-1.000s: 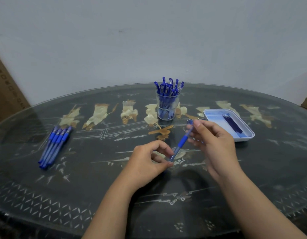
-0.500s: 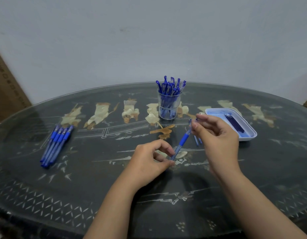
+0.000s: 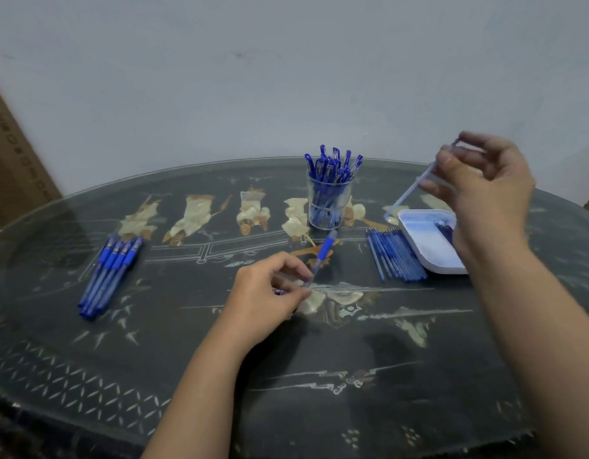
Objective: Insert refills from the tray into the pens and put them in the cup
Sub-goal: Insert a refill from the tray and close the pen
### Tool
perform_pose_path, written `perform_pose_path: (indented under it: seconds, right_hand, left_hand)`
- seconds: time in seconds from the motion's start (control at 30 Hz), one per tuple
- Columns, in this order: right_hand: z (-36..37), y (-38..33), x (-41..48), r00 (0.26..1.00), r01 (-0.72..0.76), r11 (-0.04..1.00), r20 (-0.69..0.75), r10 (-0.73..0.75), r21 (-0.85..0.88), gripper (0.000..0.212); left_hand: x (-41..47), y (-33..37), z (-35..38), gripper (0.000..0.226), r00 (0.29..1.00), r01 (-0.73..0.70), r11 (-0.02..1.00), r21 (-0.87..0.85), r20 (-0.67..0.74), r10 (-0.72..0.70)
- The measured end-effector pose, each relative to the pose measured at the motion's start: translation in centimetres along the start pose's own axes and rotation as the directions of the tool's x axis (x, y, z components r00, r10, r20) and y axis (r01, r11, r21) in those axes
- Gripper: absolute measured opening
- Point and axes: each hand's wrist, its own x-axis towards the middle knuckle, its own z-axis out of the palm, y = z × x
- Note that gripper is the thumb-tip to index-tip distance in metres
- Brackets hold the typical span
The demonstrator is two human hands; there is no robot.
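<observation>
Blurred, covered
Motion smears the right hand (image 3: pixel 485 197) and its refill (image 3: pixel 409 192); that hand hides part of the tray (image 3: pixel 425 246); the left hand (image 3: pixel 266 293) covers the lower end of the pen (image 3: pixel 324 250).

I count two hands in view. My left hand (image 3: pixel 270 289) grips one pen (image 3: pixel 323 253), and my right hand (image 3: pixel 482 190) pinches one refill (image 3: pixel 412 190). Beyond the left hand there is one cup (image 3: pixel 329 207), packed with roughly ten capped pens, too crowded for an exact count. Well to the left of the left hand lie what look like five loose pens (image 3: pixel 111 273). Under the right hand is one tray (image 3: pixel 425 240). Between the hands lies a row of refills (image 3: pixel 395 256), a dozen or so and too tightly packed to number.
</observation>
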Motion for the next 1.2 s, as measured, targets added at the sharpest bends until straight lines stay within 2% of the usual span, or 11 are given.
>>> perform_pose_path:
  seconds: [0.1, 0.2, 0.33, 0.47, 0.6, 0.83, 1.2]
  right_hand:
    - [-0.2, 3.4, 0.6, 0.988, -0.101, 0.969, 0.091, 0.125, -0.227, 0.027]
    - [-0.7, 7.7, 0.7, 0.938, -0.193, 0.854, 0.165, 0.306, -0.484, 0.029]
    - [-0.8, 10.9, 1.7, 0.907, -0.163, 0.739, 0.196, 0.373, -0.653, 0.028]
    - [-0.3, 11.8, 2.8, 0.882, -0.073, 0.623, 0.241, 0.405, -0.779, 0.017]
    - [-0.4, 12.7, 3.3, 0.888, 0.012, 0.542, 0.258, 0.380, -0.840, 0.003]
    - [-0.5, 13.3, 3.3, 0.900, 0.113, 0.508, 0.305, 0.313, -0.854, 0.010]
    - [-0.2, 14.2, 2.8, 0.907, 0.184, 0.427, 0.320, 0.273, -0.886, 0.004]
  left_hand:
    - [0.4, -0.5, -0.3, 0.027, 0.983, 0.001, 0.998, -0.056, -0.183, -0.012]
    - [0.9, -1.4, -0.4, 0.027, 0.948, -0.007, 0.995, -0.099, -0.318, -0.025]
    - [1.0, -2.4, -0.1, 0.024, 0.913, -0.012, 0.989, -0.147, -0.406, -0.049]
    - [1.2, -2.8, 0.2, 0.024, 0.908, 0.011, 0.983, -0.184, -0.409, -0.087]
    - [1.5, -3.1, 0.4, 0.027, 0.914, 0.018, 0.982, -0.186, -0.395, -0.092]
    - [1.5, -3.2, 0.5, 0.026, 0.914, 0.002, 0.986, -0.169, -0.399, -0.070]
    - [1.7, -3.6, 0.5, 0.026, 0.918, 0.003, 0.993, -0.119, -0.392, -0.049]
